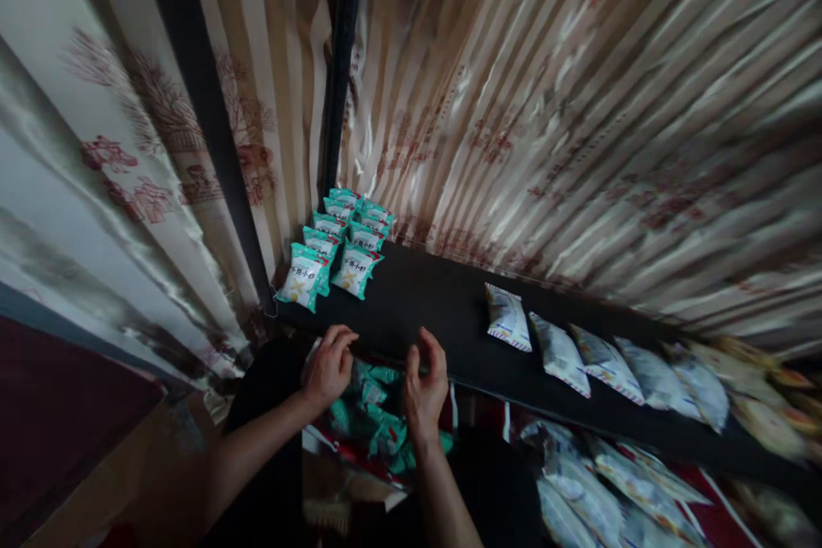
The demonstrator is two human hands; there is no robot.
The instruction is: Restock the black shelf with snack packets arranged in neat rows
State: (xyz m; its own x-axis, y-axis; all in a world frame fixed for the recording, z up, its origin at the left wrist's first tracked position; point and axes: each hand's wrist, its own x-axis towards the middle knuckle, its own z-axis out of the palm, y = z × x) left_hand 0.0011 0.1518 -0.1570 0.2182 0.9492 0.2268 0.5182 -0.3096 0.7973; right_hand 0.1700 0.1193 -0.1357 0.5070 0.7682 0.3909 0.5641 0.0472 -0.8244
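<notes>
My left hand (329, 366) hangs with its fingers curled just below the front edge of a black shelf (437, 308); nothing shows in it. My right hand (424, 385) is beside it, fingers bent and apart, holding nothing. Under both hands lies a heap of loose teal snack packets (372, 411). On the shelf's left end stand two rows of the same teal packets (334, 248), upright and leaning back.
A row of white snack bags (578, 351) lies along the shelf to the right, blurring into orange-edged ones. More white bags (597, 479) fill a lower level. A striped floral curtain (545, 103) hangs behind, with black shelf posts (340, 60) at left.
</notes>
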